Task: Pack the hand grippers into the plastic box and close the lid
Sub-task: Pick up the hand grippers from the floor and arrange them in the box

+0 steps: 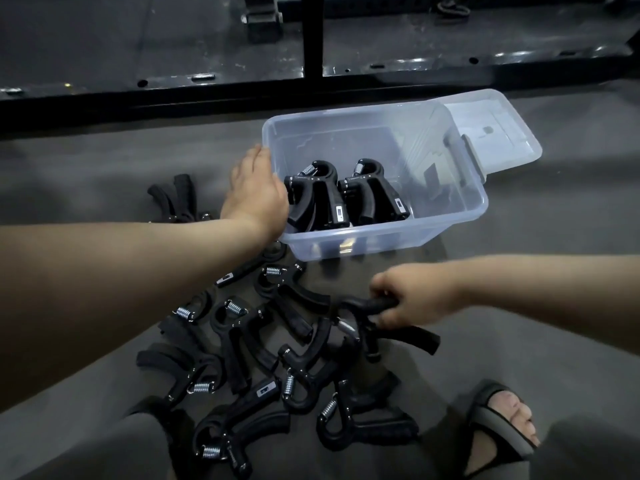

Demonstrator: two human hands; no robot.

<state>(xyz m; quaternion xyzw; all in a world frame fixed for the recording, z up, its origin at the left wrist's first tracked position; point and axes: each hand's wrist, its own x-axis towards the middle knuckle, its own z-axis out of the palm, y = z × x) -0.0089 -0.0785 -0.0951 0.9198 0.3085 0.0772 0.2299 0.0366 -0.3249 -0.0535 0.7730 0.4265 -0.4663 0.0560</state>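
Head view: packing in progress, lid step not yet due.
Clear plastic box (363,242), open, held two black spring hand grippers (318,199) upright at its near-left end; far and right floor of box free. Left hand (256,192) lay against box's left rim, fingers extended. Right hand (412,299), near side of box, clenched one handle of black hand gripper (367,327) above loose pile (263,358). Clear lid (502,133) lay beyond box's right end. Next move likely: carry over near rim, seat beside the pair.
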